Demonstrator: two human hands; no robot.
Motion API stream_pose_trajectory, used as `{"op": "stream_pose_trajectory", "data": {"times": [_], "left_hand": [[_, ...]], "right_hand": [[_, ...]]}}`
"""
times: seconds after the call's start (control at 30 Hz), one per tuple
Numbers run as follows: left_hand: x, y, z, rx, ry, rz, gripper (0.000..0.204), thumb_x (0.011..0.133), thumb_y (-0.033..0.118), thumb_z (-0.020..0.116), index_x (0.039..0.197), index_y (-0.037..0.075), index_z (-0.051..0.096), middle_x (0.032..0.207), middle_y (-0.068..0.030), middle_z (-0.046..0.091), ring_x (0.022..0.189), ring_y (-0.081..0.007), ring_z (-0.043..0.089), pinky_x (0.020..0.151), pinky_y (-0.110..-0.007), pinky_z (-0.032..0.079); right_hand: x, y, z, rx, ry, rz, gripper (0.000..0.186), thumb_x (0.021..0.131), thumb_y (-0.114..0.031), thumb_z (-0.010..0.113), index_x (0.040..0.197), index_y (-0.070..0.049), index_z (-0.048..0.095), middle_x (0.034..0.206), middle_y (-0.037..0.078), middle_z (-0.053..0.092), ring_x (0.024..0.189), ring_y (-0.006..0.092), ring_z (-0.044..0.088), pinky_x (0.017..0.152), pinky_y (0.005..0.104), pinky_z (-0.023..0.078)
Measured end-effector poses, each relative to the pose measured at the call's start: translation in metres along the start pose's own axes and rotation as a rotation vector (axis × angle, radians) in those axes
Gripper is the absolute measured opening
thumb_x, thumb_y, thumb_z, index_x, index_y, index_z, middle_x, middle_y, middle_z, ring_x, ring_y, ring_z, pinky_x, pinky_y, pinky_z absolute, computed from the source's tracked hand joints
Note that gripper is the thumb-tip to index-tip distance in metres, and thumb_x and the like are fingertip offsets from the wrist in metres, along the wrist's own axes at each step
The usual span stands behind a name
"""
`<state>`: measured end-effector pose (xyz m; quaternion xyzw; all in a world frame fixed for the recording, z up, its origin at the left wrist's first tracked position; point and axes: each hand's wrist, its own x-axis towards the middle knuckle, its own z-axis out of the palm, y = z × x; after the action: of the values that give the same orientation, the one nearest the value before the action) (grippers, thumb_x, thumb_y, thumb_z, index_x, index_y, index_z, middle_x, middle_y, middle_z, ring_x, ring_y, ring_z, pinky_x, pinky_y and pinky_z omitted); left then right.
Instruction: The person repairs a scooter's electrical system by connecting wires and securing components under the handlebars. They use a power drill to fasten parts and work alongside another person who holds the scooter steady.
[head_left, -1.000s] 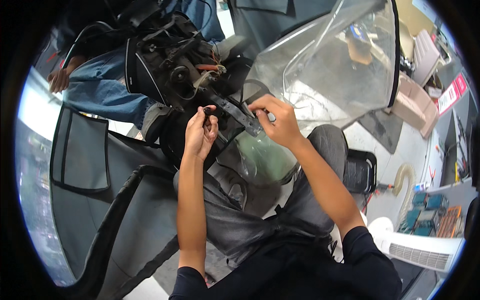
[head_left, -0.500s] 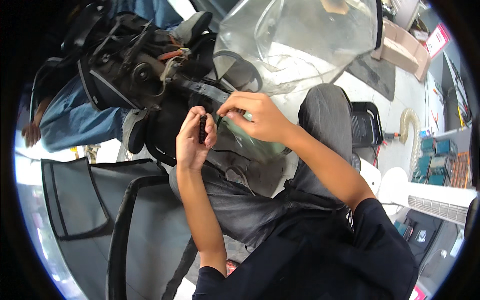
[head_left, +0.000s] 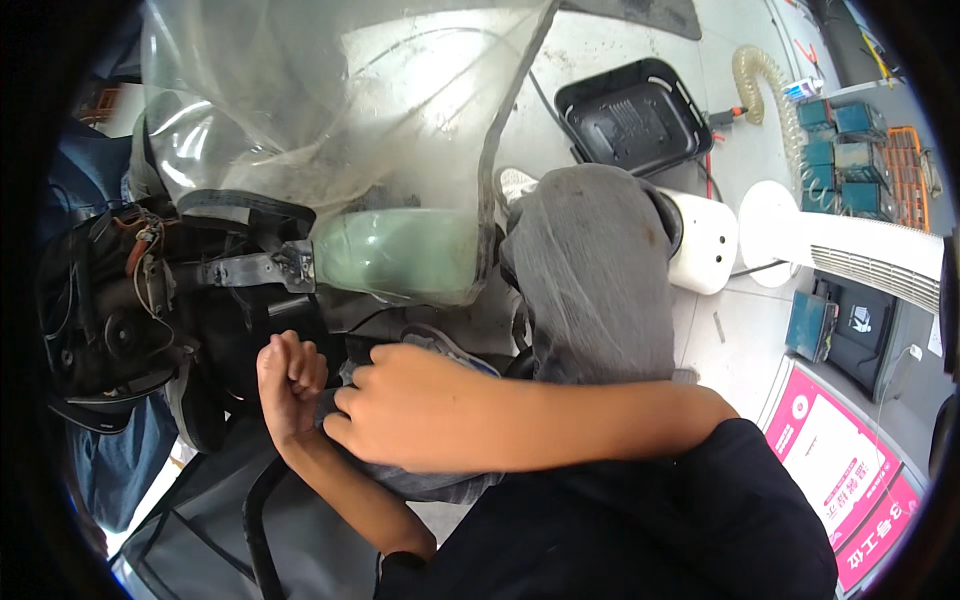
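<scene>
My left hand (head_left: 290,388) is raised beside the dark machine, its fingers curled in; whatever they may hold is hidden. Just right of it, my right hand (head_left: 405,405) shows its back, with the fingers bent down and their tips out of sight. My right forearm lies across my lap. Beyond the hands is the opened dark machine (head_left: 120,320) with bare wires and a metal bracket (head_left: 260,268). A pale green, smooth curved piece (head_left: 400,252) lies to the right of that bracket, partly under clear plastic.
A large clear plastic sheet (head_left: 270,110) with a dark border covers the far left. A black tray (head_left: 635,118) sits on the tiled floor beyond my knee. To the right are a white tower fan (head_left: 870,250), a coiled hose (head_left: 755,75) and teal boxes (head_left: 860,165). Grey fabric panels (head_left: 200,520) lie at left.
The view has swung to the right. My right hand has drawn back across my lap. The black ribbed piece seen earlier in my left hand is no longer visible.
</scene>
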<state>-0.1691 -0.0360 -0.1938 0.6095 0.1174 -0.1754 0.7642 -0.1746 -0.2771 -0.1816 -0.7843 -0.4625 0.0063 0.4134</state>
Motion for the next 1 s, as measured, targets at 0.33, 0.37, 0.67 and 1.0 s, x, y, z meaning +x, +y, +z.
{"op": "stream_pose_trajectory", "data": {"times": [0.33, 0.37, 0.67, 1.0], "left_hand": [[-0.018, -0.018, 0.086, 1.272, -0.211, -0.165, 0.013, 0.092, 0.011, 0.069, 0.098, 0.0, 0.069, 0.08, -0.0194, 0.068, 0.07, -0.0386, 0.065, 0.064, -0.04, 0.05], [-0.025, -0.018, 0.094, 1.285, -0.206, -0.147, 0.013, 0.091, 0.011, 0.07, 0.098, 0.0, 0.069, 0.079, -0.0194, 0.068, 0.07, -0.0383, 0.066, 0.064, -0.04, 0.05], [-0.087, -0.007, 0.146, 1.159, -0.343, 0.114, 0.01, 0.089, 0.009, 0.07, 0.095, 0.002, 0.067, 0.079, -0.015, 0.066, 0.068, -0.0354, 0.065, 0.059, -0.04, 0.049], [-0.162, -0.03, 0.185, 0.932, -0.181, 0.565, 0.009, 0.089, 0.002, 0.063, 0.096, -0.002, 0.066, 0.081, -0.0137, 0.059, 0.071, -0.0286, 0.059, 0.063, -0.035, 0.044]], "right_hand": [[-0.075, -0.051, 0.002, 0.01, -0.118, 0.151, 0.019, 0.079, -0.018, 0.067, 0.092, -0.004, 0.065, 0.073, 0.003, 0.06, 0.072, 0.0182, 0.062, 0.069, 0.031, 0.044], [-0.085, -0.054, 0.006, 0.039, -0.163, 0.164, 0.021, 0.079, -0.018, 0.067, 0.093, -0.003, 0.066, 0.074, 0.003, 0.06, 0.073, 0.0183, 0.062, 0.069, 0.031, 0.044], [-0.129, -0.067, 0.032, -0.005, -0.177, 0.26, 0.021, 0.085, -0.018, 0.066, 0.099, -0.002, 0.067, 0.088, 0.01, 0.069, 0.081, 0.0222, 0.067, 0.075, 0.0342, 0.049], [-0.158, -0.109, 0.062, 0.566, 0.332, 0.412, 0.021, 0.093, -0.017, 0.065, 0.101, 0.001, 0.063, 0.087, 0.019, 0.068, 0.083, 0.0346, 0.069, 0.075, 0.0434, 0.054]]}}
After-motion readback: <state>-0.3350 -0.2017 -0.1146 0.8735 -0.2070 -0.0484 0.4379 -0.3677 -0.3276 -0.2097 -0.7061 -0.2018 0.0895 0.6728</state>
